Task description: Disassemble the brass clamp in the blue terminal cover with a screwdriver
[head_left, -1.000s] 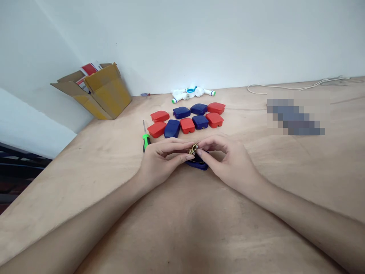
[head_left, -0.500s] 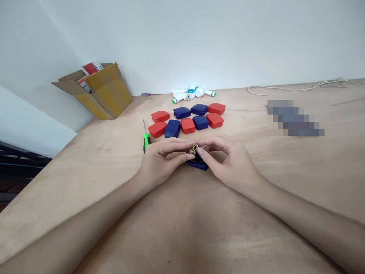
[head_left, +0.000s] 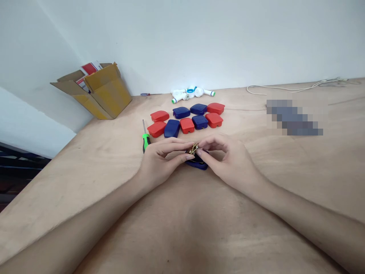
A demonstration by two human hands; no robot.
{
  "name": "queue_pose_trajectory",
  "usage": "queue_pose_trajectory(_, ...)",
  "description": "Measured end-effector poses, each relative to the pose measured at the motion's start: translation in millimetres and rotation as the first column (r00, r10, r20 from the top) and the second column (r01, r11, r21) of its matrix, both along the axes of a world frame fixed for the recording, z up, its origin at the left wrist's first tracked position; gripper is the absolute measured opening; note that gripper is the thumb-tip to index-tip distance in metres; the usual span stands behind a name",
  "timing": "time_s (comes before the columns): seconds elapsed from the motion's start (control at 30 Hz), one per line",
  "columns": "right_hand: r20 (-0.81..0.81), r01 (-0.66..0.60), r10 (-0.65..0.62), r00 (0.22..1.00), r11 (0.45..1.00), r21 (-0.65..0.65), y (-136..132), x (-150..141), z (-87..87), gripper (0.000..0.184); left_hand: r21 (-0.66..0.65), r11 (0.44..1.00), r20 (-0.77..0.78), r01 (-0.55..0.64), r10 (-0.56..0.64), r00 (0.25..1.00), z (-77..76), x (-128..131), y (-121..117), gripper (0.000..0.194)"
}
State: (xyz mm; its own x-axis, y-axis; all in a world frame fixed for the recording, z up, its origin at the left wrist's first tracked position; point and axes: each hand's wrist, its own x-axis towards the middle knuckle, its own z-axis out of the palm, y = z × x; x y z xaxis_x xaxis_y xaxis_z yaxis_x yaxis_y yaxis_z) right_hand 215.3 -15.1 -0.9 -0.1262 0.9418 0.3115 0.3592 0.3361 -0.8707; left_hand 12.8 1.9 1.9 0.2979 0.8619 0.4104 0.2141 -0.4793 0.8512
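My left hand (head_left: 164, 159) and my right hand (head_left: 225, 158) meet at the middle of the table, both pinching a small brass-coloured terminal clamp (head_left: 194, 148) between thumbs and fingers. Directly below the clamp sits a dark blue plastic cover (head_left: 196, 164), partly hidden by the fingers, its dark inside facing up. Whether the clamp touches this cover I cannot tell. Beside my left knuckles lies a green and black screwdriver (head_left: 146, 140). Just beyond the hands are two rows of red covers (head_left: 187, 125) and blue covers (head_left: 172, 128), resting on the wood.
White fittings with green tips (head_left: 192, 93) lie near the wall, with a small screwdriver (head_left: 151, 94) to their left. An open cardboard box (head_left: 110, 95) stands at the back left. A white cable (head_left: 299, 90) and a blurred-out object (head_left: 293, 118) are on the right.
The clamp is turned very slightly between my fingers. Both hands otherwise keep their place, and the whole view has shifted a little.
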Motion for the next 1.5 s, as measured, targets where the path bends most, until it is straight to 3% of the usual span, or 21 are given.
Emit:
queue_pose_trajectory(0.3, 0.074, -0.023, 0.019, 0.997, 0.998, 0.052, -1.5, 1.5, 5.2, 0.012, 0.011, 1.000, -0.009, -0.015, 0.015, 1.000, -1.2, -1.1, 0.4, 0.027)
queue_pose_trajectory(0.5, 0.009, -0.021, 0.022, 1.000, 0.999, -0.031, -1.0, 0.2, 1.7, 0.006, 0.008, 1.000, -0.014, -0.004, 0.004, 1.000, -0.4, -1.3, -0.4, 0.027)
queue_pose_trajectory(0.63, 0.079, -0.027, 0.024, 0.997, 0.999, 0.037, -1.6, 0.5, 1.1, 0.009, 0.005, 1.000, -0.023, -0.014, 0.014, 1.000, 0.6, -0.5, -0.8, 0.026)
queue_pose_trajectory(0.8, -0.001, -0.021, 0.020, 1.000, 1.000, -0.016, -0.5, 0.3, 1.3, 0.012, 0.004, 1.000, -0.024, -0.015, 0.015, 1.000, 0.5, -0.4, -0.3, 0.028)
queue_pose_trajectory(0.97, 0.077, -0.046, 0.044, 0.996, 0.998, 0.031, -0.4, 0.4, 2.3, 0.012, 0.018, 1.000, -0.018, -0.024, 0.025, 1.000, -1.1, -1.1, -0.3, 0.025)
queue_pose_trajectory(1.17, 0.009, -0.022, 0.022, 1.000, 1.000, -0.008, -0.5, 0.7, 0.4, 0.009, 0.019, 1.000, -0.019, -0.011, 0.011, 1.000, -0.6, -1.1, 0.0, 0.027)
queue_pose_trajectory(1.33, 0.065, -0.054, 0.052, 0.997, 0.998, 0.037, -0.5, 0.5, 3.5, 0.012, 0.029, 0.999, -0.017, -0.019, 0.020, 1.000, -1.0, -1.3, 0.7, 0.025)
queue_pose_trajectory(1.5, -0.010, -0.036, 0.036, 0.999, 0.999, 0.012, -0.9, 0.8, 0.6, 0.009, 0.032, 0.999, -0.014, -0.006, 0.007, 1.000, -2.0, -1.0, 0.3, 0.027)
